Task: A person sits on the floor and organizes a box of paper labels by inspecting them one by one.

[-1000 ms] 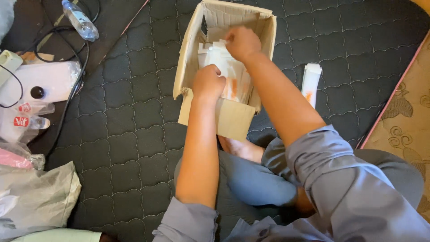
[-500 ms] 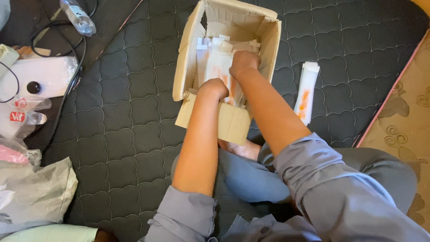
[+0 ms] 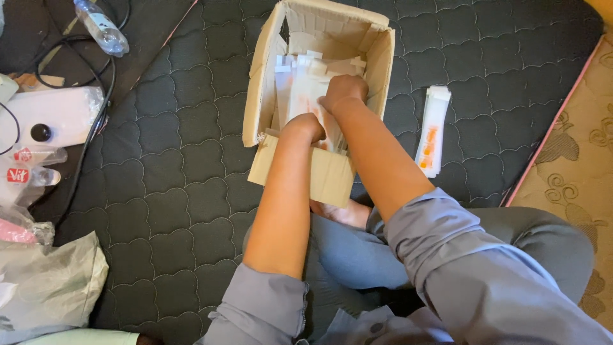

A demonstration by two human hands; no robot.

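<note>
Both hands, left hand (image 3: 305, 126) and right hand (image 3: 343, 91), grip closed on white paper packets (image 3: 305, 89) inside an open brown cardboard box (image 3: 263, 76); a white packet stack (image 3: 433, 131) lies right of it, a clear plastic bottle (image 3: 101, 27) far left.

Both hands (image 3: 325, 108) inside cardboard box (image 3: 262, 83), white packets (image 3: 300, 89)
</note>
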